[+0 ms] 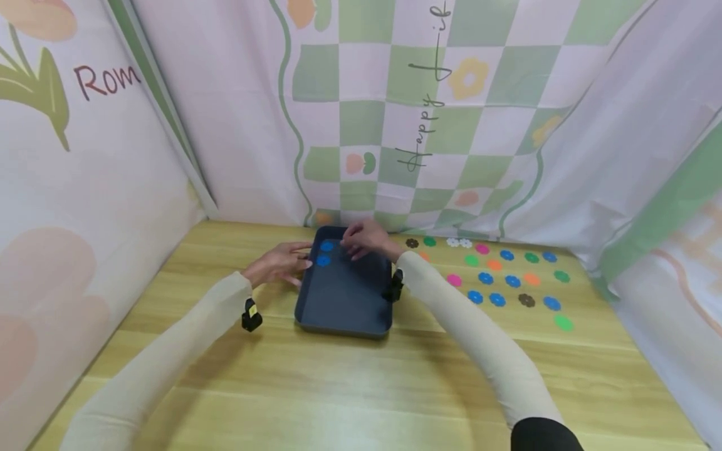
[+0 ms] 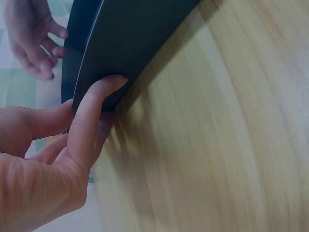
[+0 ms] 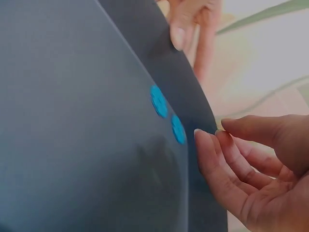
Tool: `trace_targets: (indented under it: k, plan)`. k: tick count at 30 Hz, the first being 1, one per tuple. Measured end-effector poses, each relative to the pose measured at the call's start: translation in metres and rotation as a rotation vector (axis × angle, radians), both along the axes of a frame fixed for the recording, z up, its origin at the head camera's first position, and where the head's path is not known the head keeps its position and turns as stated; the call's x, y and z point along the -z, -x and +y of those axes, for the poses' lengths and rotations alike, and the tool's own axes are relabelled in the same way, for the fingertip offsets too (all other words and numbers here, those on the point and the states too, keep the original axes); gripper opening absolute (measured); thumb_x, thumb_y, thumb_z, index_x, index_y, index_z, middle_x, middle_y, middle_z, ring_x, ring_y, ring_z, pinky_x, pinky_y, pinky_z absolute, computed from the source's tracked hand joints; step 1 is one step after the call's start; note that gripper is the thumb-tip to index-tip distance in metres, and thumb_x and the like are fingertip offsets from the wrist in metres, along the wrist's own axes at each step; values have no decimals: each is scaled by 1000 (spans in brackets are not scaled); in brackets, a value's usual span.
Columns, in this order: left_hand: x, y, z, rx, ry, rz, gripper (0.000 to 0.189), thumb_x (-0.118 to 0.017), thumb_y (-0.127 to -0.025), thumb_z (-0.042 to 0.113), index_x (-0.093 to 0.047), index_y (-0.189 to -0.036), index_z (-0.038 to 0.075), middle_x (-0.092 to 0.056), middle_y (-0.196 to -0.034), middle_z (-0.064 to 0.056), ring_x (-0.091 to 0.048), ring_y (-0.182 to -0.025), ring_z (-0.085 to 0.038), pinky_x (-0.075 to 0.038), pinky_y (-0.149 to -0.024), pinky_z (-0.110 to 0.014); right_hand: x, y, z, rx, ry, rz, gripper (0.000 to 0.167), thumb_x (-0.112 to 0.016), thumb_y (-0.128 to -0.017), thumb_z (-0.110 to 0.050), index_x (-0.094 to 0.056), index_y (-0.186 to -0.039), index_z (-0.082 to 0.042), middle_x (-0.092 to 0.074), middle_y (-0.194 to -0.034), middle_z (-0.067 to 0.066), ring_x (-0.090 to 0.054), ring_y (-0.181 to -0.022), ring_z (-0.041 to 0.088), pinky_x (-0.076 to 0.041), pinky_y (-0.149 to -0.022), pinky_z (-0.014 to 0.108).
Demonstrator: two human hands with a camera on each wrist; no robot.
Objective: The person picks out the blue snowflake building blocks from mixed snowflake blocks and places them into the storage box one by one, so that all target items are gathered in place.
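Observation:
A dark grey rectangular tray [image 1: 344,307] lies on the table with two blue flower-shaped pieces [image 1: 324,254] at its far left corner. My left hand [image 1: 279,263] grips the tray's left side, its fingers at the rim and against the outer wall [image 2: 140,38]. Over the far end of the tray hovers my right hand [image 1: 366,240], thumb and fingers drawn together. Between those fingertips in the right wrist view shows a sliver of a small thin piece [image 3: 220,129]; its shape and colour are mostly hidden. Below it in that view are the blue pieces [image 3: 158,101].
Right of the tray, several flower-shaped and round pieces lie spread on the wooden table [image 1: 350,388]: blue [image 1: 486,278], brown [image 1: 526,300], white [image 1: 453,242], pink [image 1: 454,280], orange [image 1: 531,279] and green [image 1: 563,322]. A checked curtain [image 1: 417,125] hangs at the far edge.

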State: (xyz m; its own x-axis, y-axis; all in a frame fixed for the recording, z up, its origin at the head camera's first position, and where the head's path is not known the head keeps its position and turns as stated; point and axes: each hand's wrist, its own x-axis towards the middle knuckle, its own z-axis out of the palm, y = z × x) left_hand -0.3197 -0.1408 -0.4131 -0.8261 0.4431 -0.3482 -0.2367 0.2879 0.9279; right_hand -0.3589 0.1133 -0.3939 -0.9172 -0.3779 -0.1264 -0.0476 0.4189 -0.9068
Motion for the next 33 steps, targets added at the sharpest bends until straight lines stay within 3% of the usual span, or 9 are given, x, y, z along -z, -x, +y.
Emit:
trace_targets:
  k: [3,9,14,19,26,33]
  plan:
    - [0,-1,-2,1,-3,-1,68,-52,-108,-1,-20,-168,6,-20,-170,-30,-37,-150,-48,-66,-70,-31,-4,1,16,-6,1,9,15,-68,-100,-3,-69,-108,10,-72,-106,31,-73,-88,41,-67,-82,51]
    - [-1,-2,-2,1,12,3,68,-53,-108,0,-20,-168,6,-19,-170,-29,-36,-150,-48,-66,-70,-32,-6,-1,51,-1,13,29,16,-69,-100,-8,-69,-110,5,-73,-97,20,-72,-80,24,-68,-73,40]
    - [-1,0,-2,-6,11,-2,68,-52,-108,0,-20,-167,5,-18,-170,-30,-36,-150,-48,-66,-70,-31,-5,-5,78,-9,-72,79,28,-67,-103,-12,-67,-121,9,-71,-111,30,-72,-88,28,-67,-82,46]
    - [-1,0,-2,-6,0,-8,68,-52,-108,0,-20,-168,6,-18,-170,-30,-35,-151,-48,-67,-70,-32,-3,-15,103,-25,-88,101,32,-66,-103,-9,-63,-125,15,-70,-113,33,-73,-90,32,-65,-87,55]
    - [0,-1,-3,1,15,6,68,-54,-108,1,-21,-167,7,-19,-170,-29,-36,-150,-48,-67,-73,-34,-2,-31,137,-40,-124,84,41,-67,-103,-13,-56,-131,15,-67,-116,27,-71,-98,38,-64,-89,54]
    - [-1,-1,-3,8,25,21,68,-54,-108,3,-22,-167,6,-19,-170,-29,-36,-150,-48,-67,-75,-35,5,-41,169,-155,-138,117,38,-67,-101,-3,-56,-132,15,-65,-118,32,-70,-103,40,-66,-84,45]
